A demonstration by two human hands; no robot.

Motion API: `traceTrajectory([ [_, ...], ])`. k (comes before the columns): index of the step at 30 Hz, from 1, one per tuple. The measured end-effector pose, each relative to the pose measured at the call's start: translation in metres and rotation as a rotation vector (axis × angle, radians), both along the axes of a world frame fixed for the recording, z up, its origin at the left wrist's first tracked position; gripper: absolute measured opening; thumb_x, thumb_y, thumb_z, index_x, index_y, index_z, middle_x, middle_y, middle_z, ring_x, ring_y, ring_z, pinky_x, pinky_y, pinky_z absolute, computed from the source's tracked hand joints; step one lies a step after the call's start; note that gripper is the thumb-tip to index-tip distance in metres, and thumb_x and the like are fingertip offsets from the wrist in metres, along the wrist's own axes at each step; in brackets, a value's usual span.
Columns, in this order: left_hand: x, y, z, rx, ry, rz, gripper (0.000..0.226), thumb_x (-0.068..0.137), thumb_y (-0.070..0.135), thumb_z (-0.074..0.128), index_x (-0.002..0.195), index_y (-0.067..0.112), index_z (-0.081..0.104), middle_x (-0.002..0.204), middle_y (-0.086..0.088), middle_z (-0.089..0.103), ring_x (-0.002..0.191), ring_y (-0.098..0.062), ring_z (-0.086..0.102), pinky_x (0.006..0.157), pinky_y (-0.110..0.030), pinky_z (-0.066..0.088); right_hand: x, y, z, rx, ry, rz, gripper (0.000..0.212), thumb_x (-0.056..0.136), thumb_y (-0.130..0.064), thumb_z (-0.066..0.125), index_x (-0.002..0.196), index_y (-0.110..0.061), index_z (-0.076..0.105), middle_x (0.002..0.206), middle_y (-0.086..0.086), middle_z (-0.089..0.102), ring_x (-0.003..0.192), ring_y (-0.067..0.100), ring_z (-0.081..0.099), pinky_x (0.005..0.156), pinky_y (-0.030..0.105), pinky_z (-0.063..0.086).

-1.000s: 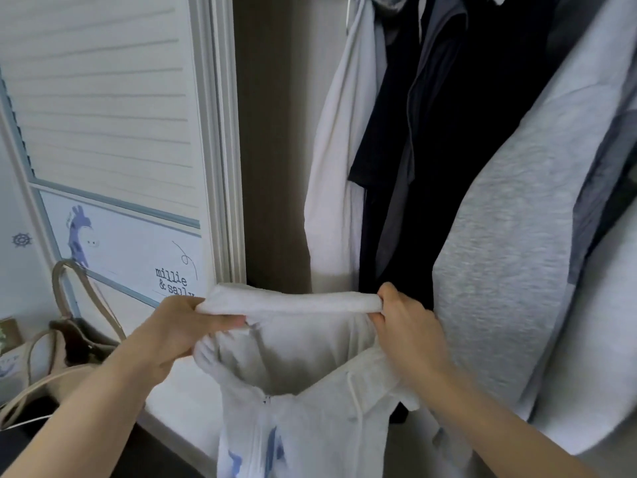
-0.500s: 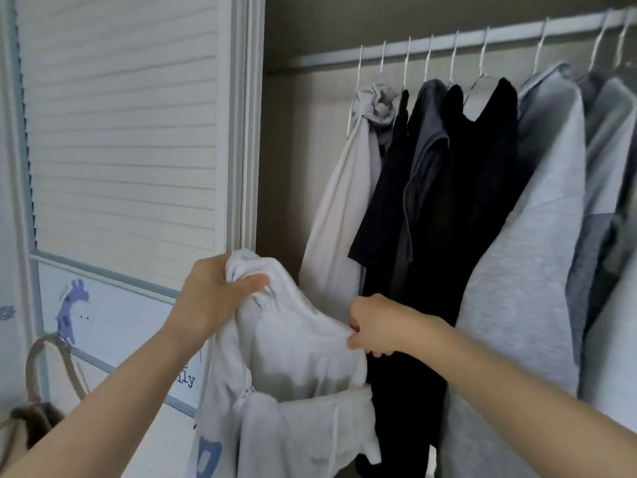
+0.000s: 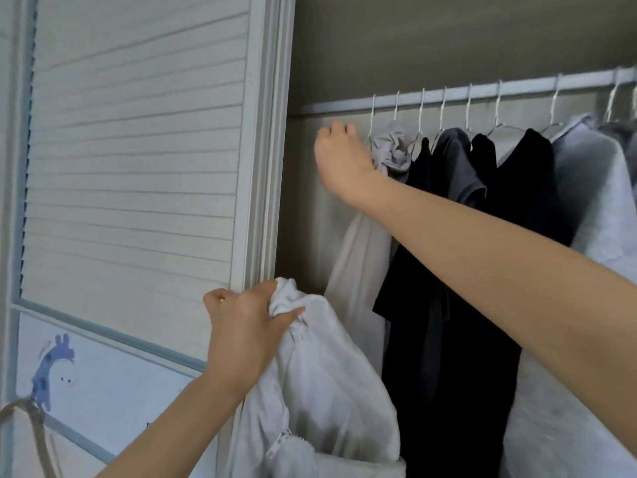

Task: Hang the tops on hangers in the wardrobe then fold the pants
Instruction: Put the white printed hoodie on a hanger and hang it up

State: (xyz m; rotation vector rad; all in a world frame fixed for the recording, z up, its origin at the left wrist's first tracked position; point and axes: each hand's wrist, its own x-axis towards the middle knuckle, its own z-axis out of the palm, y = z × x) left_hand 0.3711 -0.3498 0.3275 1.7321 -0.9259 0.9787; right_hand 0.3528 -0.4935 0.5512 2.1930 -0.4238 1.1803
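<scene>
My left hand (image 3: 241, 332) grips the bunched collar of a white zip-up top (image 3: 327, 391), which hangs down in front of the wardrobe opening. My right hand (image 3: 341, 160) is raised just below the wardrobe rail (image 3: 482, 94), back toward me, fingers stretched up and away, holding nothing I can see. It sits right beside the leftmost white hanger (image 3: 372, 115), which carries a pale grey-white garment (image 3: 358, 270). Whether the hand touches that garment's shoulder is unclear.
Several white hangers on the rail carry black tops (image 3: 448, 305) and a light grey sweatshirt (image 3: 586, 201). A louvred white wardrobe door (image 3: 138, 167) stands at left with a blue giraffe decal (image 3: 51, 367) below. A beige bag handle (image 3: 34, 426) shows at the lower left.
My right hand has let go of the white top and risen to just under the rail. My left hand now holds the top alone. My view has tilted upward.
</scene>
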Motion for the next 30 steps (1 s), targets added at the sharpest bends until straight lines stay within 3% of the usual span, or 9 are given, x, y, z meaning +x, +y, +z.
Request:
traceTrajectory([
  [5,0.012,-0.005,-0.003,-0.013,-0.044,0.028,0.051,0.079,0.066,0.048,0.065,0.019,0.063,0.049,0.007,0.054,0.053,-0.020,0.052,0.077,-0.029,0.017,0.032,-0.038,0.021,0.197,-0.010,-0.247,0.046,0.092,0.000,0.042,0.137,0.006,0.033,0.139,0.033,0.033,0.127,0.048,0.035,0.103,0.050,0.035],
  [9,0.015,-0.006,-0.002,0.018,-0.077,0.048,0.038,0.083,0.051,0.065,0.062,0.020,0.058,0.046,0.010,0.047,0.053,-0.020,0.046,0.078,-0.028,0.015,0.038,-0.063,0.020,0.397,-0.071,-0.328,0.053,0.095,-0.004,0.039,0.144,0.008,0.022,0.146,0.032,0.029,0.135,0.049,0.026,0.112,0.052,0.022],
  [11,0.015,-0.005,-0.004,0.032,-0.065,0.046,0.039,0.083,0.047,0.071,0.060,0.022,0.053,0.044,0.013,0.040,0.052,-0.020,0.044,0.079,-0.028,0.016,0.041,-0.068,0.021,0.493,-0.074,-0.385,0.051,0.091,-0.008,0.045,0.141,0.001,0.037,0.146,0.024,0.036,0.137,0.048,0.025,0.113,0.053,0.015],
  [14,0.017,-0.004,-0.007,0.028,-0.075,0.042,0.040,0.083,0.050,0.064,0.058,0.021,0.053,0.043,0.012,0.042,0.049,-0.018,0.047,0.079,-0.025,0.015,0.045,-0.074,0.023,0.527,-0.116,-0.380,0.037,0.082,-0.002,0.051,0.117,-0.009,0.061,0.126,0.016,0.058,0.121,0.041,0.046,0.101,0.053,0.023],
  [16,0.018,-0.004,-0.008,0.038,-0.084,0.040,0.039,0.082,0.049,0.065,0.057,0.022,0.052,0.043,0.012,0.044,0.047,-0.016,0.048,0.080,-0.024,0.014,0.047,-0.079,0.026,0.524,-0.202,-0.313,0.031,0.079,0.003,0.052,0.105,-0.008,0.065,0.114,0.012,0.063,0.111,0.035,0.054,0.097,0.049,0.028],
  [20,0.018,-0.003,-0.007,0.098,-0.126,0.041,0.043,0.080,0.047,0.071,0.062,0.032,0.036,0.045,0.016,0.033,0.043,-0.014,0.042,0.079,-0.027,0.018,0.049,-0.088,0.035,0.561,-0.350,-0.056,0.034,0.085,0.004,0.047,0.117,-0.001,0.058,0.121,0.016,0.060,0.116,0.036,0.055,0.102,0.044,0.038],
  [24,0.017,-0.003,-0.008,0.099,-0.127,0.041,0.044,0.084,0.046,0.072,0.058,0.028,0.041,0.044,0.015,0.037,0.043,-0.014,0.044,0.081,-0.027,0.017,0.035,-0.070,0.040,0.676,-0.494,0.201,0.032,0.091,-0.002,0.044,0.121,0.002,0.055,0.125,0.019,0.059,0.117,0.037,0.055,0.092,0.037,0.045],
  [27,0.014,-0.001,-0.007,0.084,-0.113,0.086,0.041,0.085,0.052,0.063,0.059,0.022,0.055,0.044,0.011,0.045,0.048,-0.015,0.049,0.081,-0.026,0.014,0.012,-0.048,0.032,0.849,-0.505,0.467,0.015,0.093,-0.009,0.047,0.094,-0.002,0.060,0.102,0.015,0.063,0.100,0.031,0.058,0.074,0.029,0.047],
  [30,0.004,0.002,-0.007,0.133,-0.114,0.119,0.040,0.084,0.048,0.071,0.060,0.022,0.052,0.046,0.012,0.042,0.048,-0.016,0.046,0.081,-0.029,0.016,-0.021,-0.035,-0.003,1.109,-0.500,0.791,0.027,0.093,-0.008,0.043,0.069,-0.017,0.037,0.099,0.012,0.059,0.083,0.022,0.048,0.066,0.030,0.046],
])
